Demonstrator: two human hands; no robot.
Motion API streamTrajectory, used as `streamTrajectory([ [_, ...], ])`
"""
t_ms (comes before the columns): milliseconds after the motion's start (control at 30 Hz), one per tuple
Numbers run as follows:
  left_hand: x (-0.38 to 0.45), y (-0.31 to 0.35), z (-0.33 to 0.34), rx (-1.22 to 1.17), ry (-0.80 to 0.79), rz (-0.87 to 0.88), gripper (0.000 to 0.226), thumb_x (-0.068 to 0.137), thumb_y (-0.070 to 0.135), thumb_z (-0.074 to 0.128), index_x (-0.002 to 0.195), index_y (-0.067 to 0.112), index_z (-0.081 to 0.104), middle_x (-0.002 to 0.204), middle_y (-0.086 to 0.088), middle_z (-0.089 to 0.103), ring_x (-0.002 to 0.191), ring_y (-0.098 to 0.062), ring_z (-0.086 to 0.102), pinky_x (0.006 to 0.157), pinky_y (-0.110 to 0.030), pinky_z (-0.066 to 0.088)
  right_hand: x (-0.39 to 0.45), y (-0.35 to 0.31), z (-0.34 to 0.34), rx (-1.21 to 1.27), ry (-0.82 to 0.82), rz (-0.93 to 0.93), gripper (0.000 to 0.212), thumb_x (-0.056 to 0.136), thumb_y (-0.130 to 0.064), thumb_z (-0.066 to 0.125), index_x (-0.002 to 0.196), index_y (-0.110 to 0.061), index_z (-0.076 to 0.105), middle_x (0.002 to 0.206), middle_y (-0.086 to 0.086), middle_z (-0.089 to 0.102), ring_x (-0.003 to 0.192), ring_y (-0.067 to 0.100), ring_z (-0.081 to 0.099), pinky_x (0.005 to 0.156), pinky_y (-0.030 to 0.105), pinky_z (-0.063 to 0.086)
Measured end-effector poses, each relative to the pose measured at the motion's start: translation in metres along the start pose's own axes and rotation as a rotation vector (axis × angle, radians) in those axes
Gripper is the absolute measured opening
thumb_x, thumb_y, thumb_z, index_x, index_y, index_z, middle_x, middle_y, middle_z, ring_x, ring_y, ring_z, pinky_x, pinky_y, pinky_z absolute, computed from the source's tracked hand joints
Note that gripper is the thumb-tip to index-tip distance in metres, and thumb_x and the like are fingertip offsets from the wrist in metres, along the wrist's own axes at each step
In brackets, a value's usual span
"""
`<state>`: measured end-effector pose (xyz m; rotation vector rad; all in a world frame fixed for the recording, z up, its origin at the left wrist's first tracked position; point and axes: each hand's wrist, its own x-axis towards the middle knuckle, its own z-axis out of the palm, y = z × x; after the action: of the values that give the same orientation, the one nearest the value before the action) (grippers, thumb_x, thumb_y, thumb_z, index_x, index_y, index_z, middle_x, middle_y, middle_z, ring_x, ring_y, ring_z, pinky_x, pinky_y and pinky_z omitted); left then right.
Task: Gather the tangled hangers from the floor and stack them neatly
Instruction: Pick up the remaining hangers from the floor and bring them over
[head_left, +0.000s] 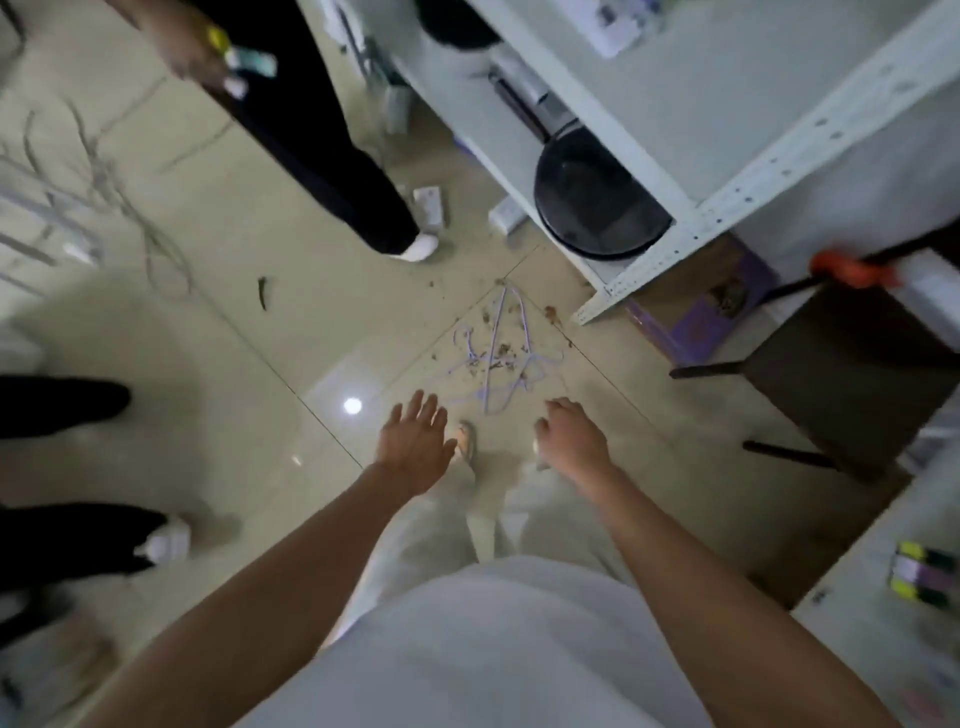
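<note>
Reaching down with left hand (415, 441) spread and right hand (571, 439) loosely curled, both empty, the person leaves the tangled hangers (498, 358) ungathered on the floor (234, 322) just beyond the fingers (421, 408).

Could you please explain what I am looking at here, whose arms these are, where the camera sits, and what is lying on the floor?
There is no machine here: a person wears one wide-angle camera on the head, looking down, so the two bare arms are the wearer's own. The left hand is spread open and the right hand is loosely curled; both are empty and hang above the tiled floor. Just beyond them lies a tangle of thin pale purple hangers among bits of debris; neither hand touches them. To the right stand a white shelf with a black pan and a dark stool. Other people's dark-trousered legs stand at the left.
</note>
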<state>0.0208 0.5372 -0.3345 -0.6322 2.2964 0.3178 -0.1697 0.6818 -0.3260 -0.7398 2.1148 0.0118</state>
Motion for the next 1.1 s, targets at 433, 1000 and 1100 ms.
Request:
streamTrajectory([
  [433, 0.223, 0.004, 0.199, -0.436, -0.181, -0.227, 0.042, 0.098, 0.030, 0.047, 0.135, 0.013, 0.057, 0.141, -0.008, 0.056, 0.137, -0.029, 0.045, 0.105, -0.045, 0.044, 0.298, 0.073, 0.140, -0.036, -0.291, 0.158, 0.035, 0.099, -0.024, 0.039, 0.112, -0.006, 0.066, 0.119, 0.017, 0.068, 0.108, 0.036, 0.063, 0.081, 0.036, 0.045],
  [1000, 0.614, -0.049, 0.411, -0.290, 0.222, -0.207, 0.030, 0.096, 0.017, 0.055, 0.123, 0.004, 0.052, 0.117, -0.022, 0.057, 0.107, -0.042, 0.058, 0.076, -0.051, 0.050, 0.650, 0.177, 0.372, 0.518, 0.367, 0.618, 0.049, 0.095, -0.053, 0.058, 0.105, -0.007, 0.070, 0.099, 0.014, 0.075, 0.092, 0.034, 0.073, 0.069, 0.037, 0.056],
  [1100, 0.617, -0.055, 0.422, -0.202, 0.280, 0.007, 0.019, 0.100, 0.010, 0.055, 0.115, 0.001, 0.051, 0.104, -0.024, 0.059, 0.080, -0.045, 0.065, 0.051, -0.045, 0.041, 0.644, 0.166, 0.379, 0.399, 0.499, 0.584, 0.040, 0.102, -0.046, 0.053, 0.107, -0.008, 0.064, 0.101, 0.014, 0.073, 0.094, 0.033, 0.070, 0.062, 0.036, 0.044],
])
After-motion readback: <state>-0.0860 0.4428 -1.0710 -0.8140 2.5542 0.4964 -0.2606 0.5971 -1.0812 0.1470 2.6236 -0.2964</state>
